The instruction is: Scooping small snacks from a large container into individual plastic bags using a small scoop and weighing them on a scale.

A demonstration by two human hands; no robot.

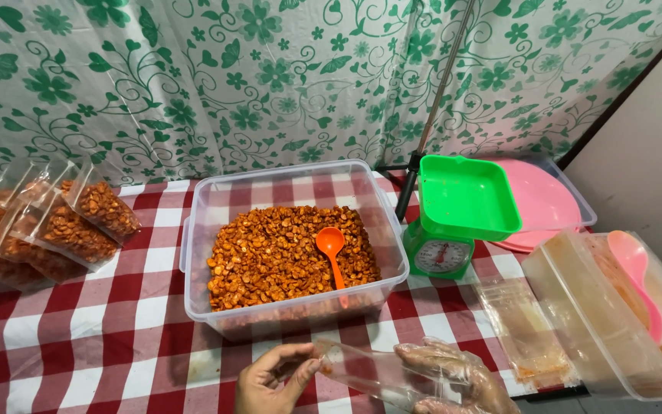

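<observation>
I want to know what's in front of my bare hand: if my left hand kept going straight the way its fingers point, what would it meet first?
The left hand points right, pinching the clear plastic bag. Going straight on, it would first meet the gloved right hand holding the bag's other end, though depth is hard to judge.

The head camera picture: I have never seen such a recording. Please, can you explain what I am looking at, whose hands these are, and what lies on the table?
There is only one picture, taken by a camera worn on a person's head, looking down at their own hands. The left hand is bare; the right hand wears a thin clear glove. Together they hold an empty clear plastic bag.

On the red-and-white checked tablecloth stands a clear plastic tub of orange-brown seasoned snack kernels, with an orange spoon lying in them. At the left lie filled bags of the same snack. At the right stands a green kitchen scale, a pink plate behind it, and another clear container holding a pink spoon.
</observation>
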